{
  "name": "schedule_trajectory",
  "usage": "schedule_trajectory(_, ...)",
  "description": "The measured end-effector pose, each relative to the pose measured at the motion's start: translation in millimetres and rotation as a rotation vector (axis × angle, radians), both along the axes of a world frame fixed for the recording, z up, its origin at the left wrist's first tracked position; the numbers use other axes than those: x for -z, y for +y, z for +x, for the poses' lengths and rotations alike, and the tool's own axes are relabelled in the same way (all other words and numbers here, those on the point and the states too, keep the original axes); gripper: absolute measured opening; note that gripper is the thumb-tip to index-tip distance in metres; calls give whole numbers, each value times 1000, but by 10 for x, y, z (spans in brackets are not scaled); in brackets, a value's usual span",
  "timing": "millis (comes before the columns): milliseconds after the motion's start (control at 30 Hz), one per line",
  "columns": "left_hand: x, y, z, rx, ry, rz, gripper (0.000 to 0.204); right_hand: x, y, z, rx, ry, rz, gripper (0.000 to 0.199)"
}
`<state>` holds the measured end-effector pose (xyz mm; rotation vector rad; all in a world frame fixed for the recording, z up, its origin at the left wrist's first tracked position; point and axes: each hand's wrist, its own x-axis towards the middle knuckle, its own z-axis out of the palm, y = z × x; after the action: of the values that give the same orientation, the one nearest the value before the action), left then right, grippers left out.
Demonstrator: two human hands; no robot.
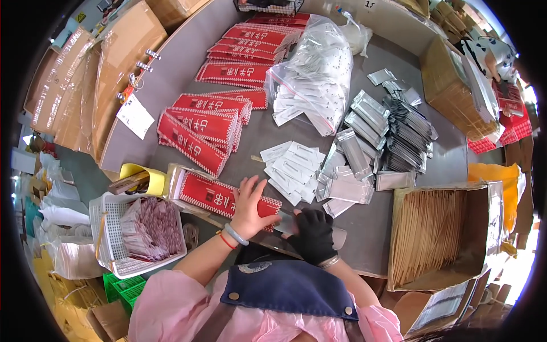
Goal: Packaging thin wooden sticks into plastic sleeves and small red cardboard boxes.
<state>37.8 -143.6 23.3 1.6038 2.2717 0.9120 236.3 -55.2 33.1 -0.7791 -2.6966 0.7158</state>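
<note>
My bare left hand point(249, 205) lies with fingers spread on a red printed paper sleeve point(199, 191) at the table's near edge. Close to the sleeve's right end, my right hand point(314, 236), in a black fingerless glove, curls over a silvery flat sachet point(339, 238). Part of that sachet shows on either side of the glove; the grip beneath is hidden. Just beyond my hands lie white paper packets point(293, 165) and loose silver sachets point(353, 157). More red sleeves point(196, 122) are stacked in overlapping piles farther left.
A clear bag of white packets point(319, 68) stands at the back, with dark silver sachets point(407, 134) to its right. An open carton point(478, 228) of brown sticks is at right. A white basket point(108, 251) and yellow holder point(156, 179) sit at left. Raised walls border the table.
</note>
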Motion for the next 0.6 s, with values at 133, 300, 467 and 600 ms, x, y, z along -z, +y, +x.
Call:
schedule_trajectory(133, 30, 411, -201, 296, -44, 108, 54, -7, 143, 373, 131, 75, 59, 50)
schedule_trajectory(300, 103, 858, -268, 347, 144, 173, 33, -131, 450, 1403, 575, 161, 180, 38)
schedule_trajectory(467, 4, 1138, -193, 381, 198, 189, 18, 15, 689, 2677, 1122, -43, 107, 35)
schedule_trajectory(600, -30, 1413, 348, 477, -60, 261, 11, 142, 717, 2954, 1044, -221, 212, 24)
